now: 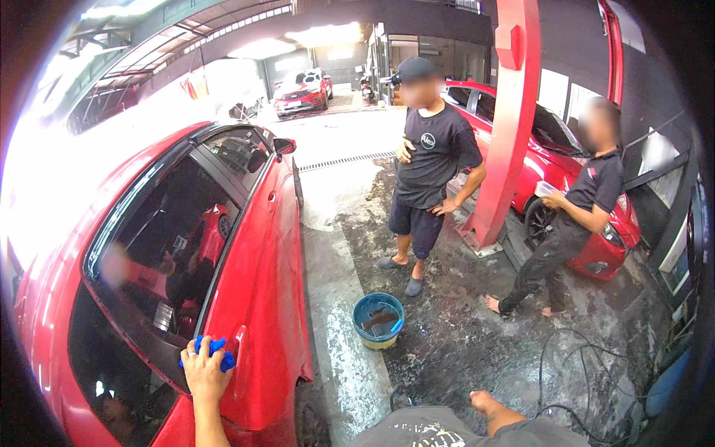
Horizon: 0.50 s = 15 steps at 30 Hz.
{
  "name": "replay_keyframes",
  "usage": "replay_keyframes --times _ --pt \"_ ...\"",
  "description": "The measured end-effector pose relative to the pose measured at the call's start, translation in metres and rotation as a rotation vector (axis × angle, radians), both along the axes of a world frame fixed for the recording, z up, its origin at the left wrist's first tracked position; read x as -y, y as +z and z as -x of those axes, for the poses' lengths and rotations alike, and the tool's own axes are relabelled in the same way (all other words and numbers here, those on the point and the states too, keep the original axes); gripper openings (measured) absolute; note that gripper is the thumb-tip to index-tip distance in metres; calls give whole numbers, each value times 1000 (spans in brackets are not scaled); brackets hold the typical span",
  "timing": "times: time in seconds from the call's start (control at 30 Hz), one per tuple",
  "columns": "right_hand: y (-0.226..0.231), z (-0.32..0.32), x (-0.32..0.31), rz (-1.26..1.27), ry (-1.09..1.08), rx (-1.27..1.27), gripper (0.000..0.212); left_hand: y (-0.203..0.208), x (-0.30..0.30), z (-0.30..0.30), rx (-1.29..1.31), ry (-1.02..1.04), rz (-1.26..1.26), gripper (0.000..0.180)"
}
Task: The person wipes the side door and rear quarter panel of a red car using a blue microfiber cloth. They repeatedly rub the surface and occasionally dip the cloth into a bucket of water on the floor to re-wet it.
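Observation:
At the lower left, my left hand presses a bunched blue cloth onto the side of a red car. The cloth sits just under the dark rear door window, near the red door handle. My fingers curve over the cloth, and parts of it stick out at both sides. Near the lower edge, a bare limb comes out of dark grey clothing. Whether it is my right hand cannot be made out, and no fingers or held thing show clearly there.
A blue bucket with something brown inside stands on the wet floor. Two people in black stand beyond, one holding a pale box. A red post, another red car and a dark hose are at the right.

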State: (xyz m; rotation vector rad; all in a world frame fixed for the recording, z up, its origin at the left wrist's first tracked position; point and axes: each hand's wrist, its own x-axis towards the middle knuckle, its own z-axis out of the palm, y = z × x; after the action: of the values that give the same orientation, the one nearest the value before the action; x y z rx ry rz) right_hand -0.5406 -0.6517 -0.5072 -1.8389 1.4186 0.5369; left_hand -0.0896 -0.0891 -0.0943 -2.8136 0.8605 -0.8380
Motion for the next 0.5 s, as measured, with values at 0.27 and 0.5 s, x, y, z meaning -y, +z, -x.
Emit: replay_keyframes --times 0.27,0.5 --pt "-16 7 3 43 129 -43 50 -2 -2 -2 -9 -8 -23 50" --pt "-15 5 2 -83 -32 -35 48 -4 -4 -3 -14 -7 3 50"
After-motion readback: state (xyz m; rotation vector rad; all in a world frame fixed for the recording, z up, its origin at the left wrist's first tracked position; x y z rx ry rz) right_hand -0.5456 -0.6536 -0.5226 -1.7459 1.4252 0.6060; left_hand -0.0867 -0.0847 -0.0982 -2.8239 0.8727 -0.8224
